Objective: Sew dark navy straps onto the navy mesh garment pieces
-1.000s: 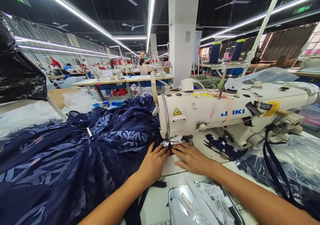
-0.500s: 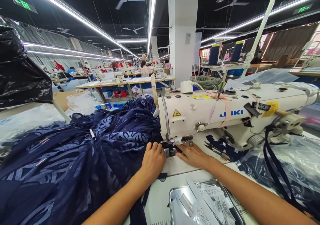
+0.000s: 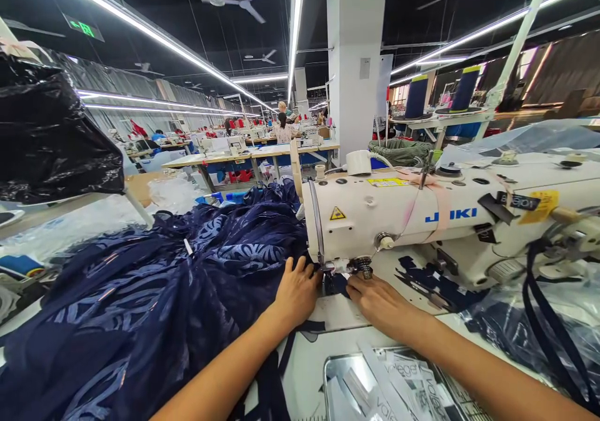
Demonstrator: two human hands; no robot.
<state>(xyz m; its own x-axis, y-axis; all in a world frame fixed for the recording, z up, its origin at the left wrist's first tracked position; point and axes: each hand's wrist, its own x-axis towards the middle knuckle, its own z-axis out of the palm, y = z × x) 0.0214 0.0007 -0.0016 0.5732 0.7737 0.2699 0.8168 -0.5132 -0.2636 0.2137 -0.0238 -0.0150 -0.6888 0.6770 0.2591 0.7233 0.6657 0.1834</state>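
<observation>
A white sewing machine stands in front of me, its needle area low at the head's left end. Dark navy fabric lies under the presser foot area between my hands. My left hand is just left of the needle area, fingers bent over the fabric's edge. To the right, my right hand has its thumb and fingers closed on the fabric; the fingertips are partly hidden beneath the tension spring. A large heap of patterned navy garment spreads across the table to my left.
A metal tray of printed white labels sits in front of me. Right of the needle lie dark scissors and navy scraps. Plastic-wrapped navy cloth is at the far right. A black plastic bag hangs at upper left.
The whole view has shifted, so things appear farther right. My right fingers, stretched out before, are now more bent. More navy fabric shows between my hands.
</observation>
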